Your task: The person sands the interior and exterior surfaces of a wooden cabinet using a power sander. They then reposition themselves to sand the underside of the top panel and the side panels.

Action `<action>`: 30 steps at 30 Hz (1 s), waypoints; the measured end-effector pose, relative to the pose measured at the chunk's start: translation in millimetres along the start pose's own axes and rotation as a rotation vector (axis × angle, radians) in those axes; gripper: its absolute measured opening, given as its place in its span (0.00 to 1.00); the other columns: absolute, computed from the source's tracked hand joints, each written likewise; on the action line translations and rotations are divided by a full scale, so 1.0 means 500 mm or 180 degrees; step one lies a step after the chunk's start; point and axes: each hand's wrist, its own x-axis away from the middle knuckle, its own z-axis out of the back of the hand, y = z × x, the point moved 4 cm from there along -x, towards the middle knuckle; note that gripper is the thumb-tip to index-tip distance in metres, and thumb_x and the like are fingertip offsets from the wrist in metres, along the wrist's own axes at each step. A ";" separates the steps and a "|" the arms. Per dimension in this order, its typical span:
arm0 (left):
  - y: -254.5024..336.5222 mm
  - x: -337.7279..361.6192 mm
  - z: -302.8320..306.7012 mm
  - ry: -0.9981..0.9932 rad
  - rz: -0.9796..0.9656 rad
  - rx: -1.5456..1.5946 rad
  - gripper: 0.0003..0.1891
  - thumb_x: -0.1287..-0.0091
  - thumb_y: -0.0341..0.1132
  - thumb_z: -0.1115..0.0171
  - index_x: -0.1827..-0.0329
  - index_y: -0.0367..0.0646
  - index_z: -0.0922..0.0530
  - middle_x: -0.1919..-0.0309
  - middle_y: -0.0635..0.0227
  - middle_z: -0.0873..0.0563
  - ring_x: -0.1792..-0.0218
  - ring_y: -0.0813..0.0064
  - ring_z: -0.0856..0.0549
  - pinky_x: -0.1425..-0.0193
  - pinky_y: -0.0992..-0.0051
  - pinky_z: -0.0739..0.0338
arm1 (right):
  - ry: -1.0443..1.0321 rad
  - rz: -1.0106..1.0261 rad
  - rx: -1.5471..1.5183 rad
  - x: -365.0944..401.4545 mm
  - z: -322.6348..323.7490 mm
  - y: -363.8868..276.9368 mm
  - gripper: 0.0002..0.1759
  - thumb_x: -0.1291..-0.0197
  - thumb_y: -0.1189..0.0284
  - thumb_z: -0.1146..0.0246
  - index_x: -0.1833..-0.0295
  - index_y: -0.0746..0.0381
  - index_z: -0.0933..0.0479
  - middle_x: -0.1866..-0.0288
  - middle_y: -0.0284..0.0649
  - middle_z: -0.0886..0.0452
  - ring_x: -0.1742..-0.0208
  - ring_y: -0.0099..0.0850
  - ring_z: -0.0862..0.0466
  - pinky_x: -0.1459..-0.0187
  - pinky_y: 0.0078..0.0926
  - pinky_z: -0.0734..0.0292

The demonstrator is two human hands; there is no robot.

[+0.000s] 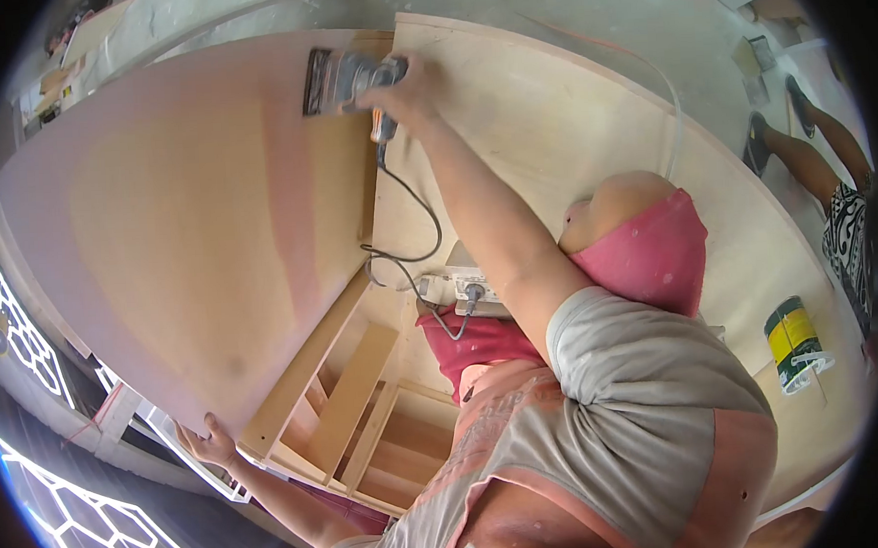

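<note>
My right hand (399, 90) is wrapped around a grey and orange power sander (347, 80), whose pad is against the upper end of a large wooden panel (192, 216). A dark cord (434, 201) trails down from the sander. At the panel's lower edge is my left hand (209, 443), thumb on the near side and the fingers partly hidden, gripping that edge. The panel shows a pinkish band and a smoother tan area. Below it stands a wooden frame with open compartments (407, 437).
A power strip (471, 284) with a plug in it lies by my legs on a pale wooden sheet (549, 103). To the right stands a green and yellow can (793, 342). Another person's legs (816, 150) show at far right. Hexagonal lights (87, 524) glow at lower left.
</note>
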 end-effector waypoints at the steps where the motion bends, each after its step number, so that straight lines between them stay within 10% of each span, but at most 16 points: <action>1: -0.006 0.002 -0.003 0.0008 -0.0009 0.0015 0.40 0.44 0.66 0.42 0.44 0.35 0.25 0.45 0.49 0.24 0.44 0.54 0.25 0.44 0.59 0.27 | -0.0072 0.0223 0.0079 0.012 -0.008 0.017 0.45 0.77 0.75 0.26 0.44 0.64 0.36 0.52 0.44 0.29 0.51 0.35 0.26 0.52 0.30 0.26; 25: 0.028 -0.007 0.010 0.0037 0.0118 -0.0012 0.40 0.45 0.68 0.43 0.46 0.35 0.23 0.47 0.50 0.24 0.45 0.52 0.24 0.47 0.54 0.26 | 0.0228 0.1272 0.0364 0.064 -0.033 -0.082 0.40 0.77 0.67 0.26 0.50 0.61 0.34 0.55 0.44 0.27 0.52 0.37 0.25 0.51 0.32 0.28; 30: 0.060 0.030 -0.003 -0.0105 0.0132 0.0400 0.35 0.52 0.41 0.29 0.40 0.36 0.29 0.40 0.49 0.28 0.39 0.52 0.28 0.39 0.56 0.31 | 0.0483 0.0373 0.0492 -0.005 0.009 0.013 0.39 0.69 0.69 0.29 0.44 0.59 0.32 0.49 0.45 0.27 0.50 0.39 0.25 0.43 0.39 0.31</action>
